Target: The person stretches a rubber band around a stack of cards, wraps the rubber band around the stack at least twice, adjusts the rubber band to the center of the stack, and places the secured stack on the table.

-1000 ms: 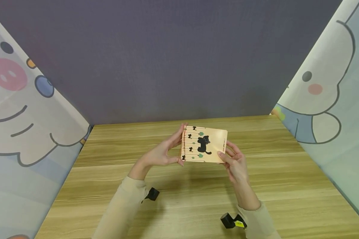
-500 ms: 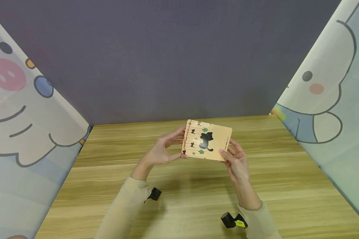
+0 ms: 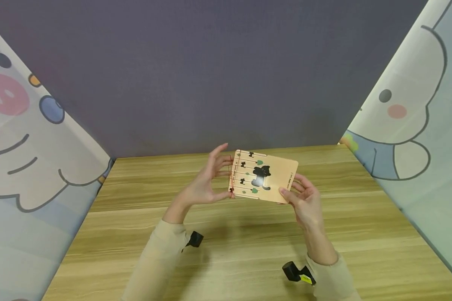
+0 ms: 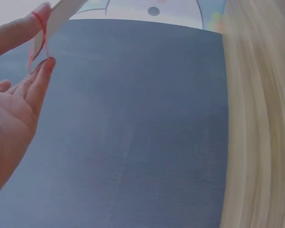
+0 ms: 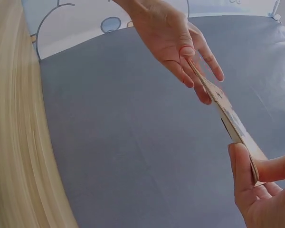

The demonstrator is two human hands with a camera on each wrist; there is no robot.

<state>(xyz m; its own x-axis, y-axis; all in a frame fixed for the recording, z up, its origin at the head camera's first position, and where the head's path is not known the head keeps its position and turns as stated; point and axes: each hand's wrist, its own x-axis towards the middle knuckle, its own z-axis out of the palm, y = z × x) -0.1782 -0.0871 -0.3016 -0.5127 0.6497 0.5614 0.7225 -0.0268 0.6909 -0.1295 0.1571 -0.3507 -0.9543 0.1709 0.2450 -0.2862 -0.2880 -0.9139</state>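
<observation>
A thin tan notebook (image 3: pixel 280 169) with a black cat, small cats and green leaf shapes on its cover is held up over the table, slightly tilted. My right hand (image 3: pixel 306 205) pinches its right end, thumb on the cover and fingers behind. A thin red elastic string (image 3: pixel 232 177) runs along the notebook's left end. My left hand (image 3: pixel 201 188) is spread there, index finger raised, thumb at the lower left corner. In the left wrist view the string (image 4: pixel 43 35) loops over the thumb and a fingertip. The right wrist view shows the notebook (image 5: pixel 228 114) edge-on.
A wooden table (image 3: pixel 143 179) lies beneath, with a dark grey panel (image 3: pixel 226 83) behind it. Cartoon-printed sheets stand at left (image 3: pixel 41 167) and right (image 3: pixel 403 125). A black device (image 3: pixel 196 239) shows by the left sleeve, another black device (image 3: pixel 291 271) by the right.
The notebook has tilted, its left end rising, and shifted right with my right hand. My left index finger has lifted away from the notebook's edge, and the left fingers have spread.
</observation>
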